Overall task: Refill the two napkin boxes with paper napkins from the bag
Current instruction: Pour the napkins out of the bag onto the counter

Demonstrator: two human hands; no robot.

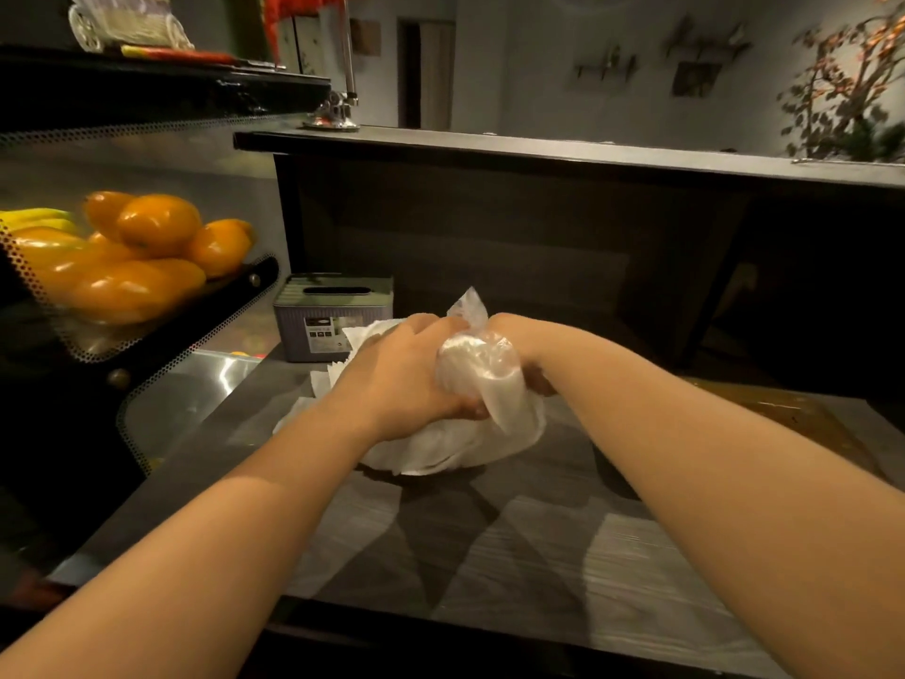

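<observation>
Both hands on bag [477, 384] at mid surface [612, 556]: left hand [406, 374] grips napkins [362, 335], right hand [526, 355] clutches plastic. Napkin box [333, 311] just beyond-left, slot up, nearer left hand.

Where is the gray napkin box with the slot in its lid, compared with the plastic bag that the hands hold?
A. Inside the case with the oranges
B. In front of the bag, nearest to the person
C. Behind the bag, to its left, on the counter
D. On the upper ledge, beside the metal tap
C: the napkin box stands on the counter beyond and left of the plastic bag, which both hands hold.
</observation>
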